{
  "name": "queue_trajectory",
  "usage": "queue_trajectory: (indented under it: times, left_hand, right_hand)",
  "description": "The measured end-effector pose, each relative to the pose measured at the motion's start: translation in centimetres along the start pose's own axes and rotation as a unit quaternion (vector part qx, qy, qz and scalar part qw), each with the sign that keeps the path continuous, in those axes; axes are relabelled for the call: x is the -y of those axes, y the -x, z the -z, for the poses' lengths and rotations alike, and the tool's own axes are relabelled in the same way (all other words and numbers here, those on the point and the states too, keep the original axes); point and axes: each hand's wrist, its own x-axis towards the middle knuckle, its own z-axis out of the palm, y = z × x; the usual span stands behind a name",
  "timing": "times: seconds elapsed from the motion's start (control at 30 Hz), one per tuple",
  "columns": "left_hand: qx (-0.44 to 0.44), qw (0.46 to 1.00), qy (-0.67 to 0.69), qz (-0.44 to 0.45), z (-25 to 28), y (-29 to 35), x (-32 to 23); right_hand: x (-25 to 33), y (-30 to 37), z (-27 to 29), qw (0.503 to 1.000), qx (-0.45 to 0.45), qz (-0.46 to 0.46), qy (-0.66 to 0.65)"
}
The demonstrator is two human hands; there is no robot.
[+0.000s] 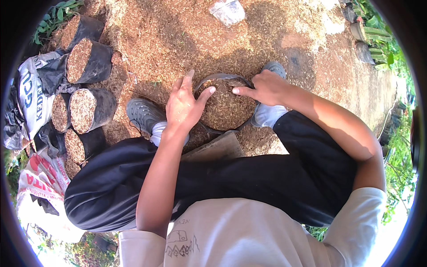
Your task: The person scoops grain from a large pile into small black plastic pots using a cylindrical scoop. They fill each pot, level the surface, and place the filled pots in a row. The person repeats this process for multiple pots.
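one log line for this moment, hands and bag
left hand: open, thumb on husk fill | right hand: gripping black grow bag rim | filled bags: at left

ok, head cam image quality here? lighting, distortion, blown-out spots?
Head view: hard sunlight, sharp shadows over the husk-covered ground; left hand and right hand on the black grow bag stay sharp; strong fisheye bending and dark vignette; lower corners blown out.

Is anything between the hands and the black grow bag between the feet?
Nothing visible. The left hand and right hand are both at the rim of the black grow bag, thumbs over its husk filling. The filled bags stand well off to the left.
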Motion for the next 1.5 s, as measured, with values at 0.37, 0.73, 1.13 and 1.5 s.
queue_trajectory:
  times: [0.37,0.73,1.13,1.5]
  left_hand:
    - [0.043,0.999,-0.003,0.018,0.6,-1.1,-1.8]
    - [0.037,0.999,0.031,-0.002,0.0,-1.7,-1.6]
    - [0.077,0.991,-0.102,0.033,0.8,-1.0,-2.3]
    - [0.123,0.981,-0.132,0.067,1.2,1.3,-2.3]
  right_hand:
    - [-1.2,-0.4,-0.7,0.993,-0.083,0.073,-0.046]
    - [-1.1,-2.1,-1.0,0.976,-0.114,0.093,-0.16]
    - [-0.7,-2.4,-0.4,0.993,-0.04,0.068,-0.089]
    - [1.0,-1.6,-2.2,0.994,-0.059,0.026,-0.084]
